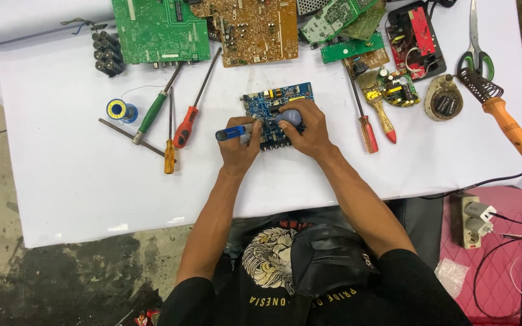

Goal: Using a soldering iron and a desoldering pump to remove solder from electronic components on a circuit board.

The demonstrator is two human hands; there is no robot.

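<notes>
A white sheet (80,175) covers my table, with green (159,29) and brown circuit boards (255,30) along its far edge. The blue circuit board (270,99) lies at the centre under both my hands. My right hand (309,130) is closed around a blue-grey bulb (290,116) pressed on it; my left hand (240,145) grips a blue-handled tool (232,132). The work looks mid-way: I see no part lifted off yet.
</notes>
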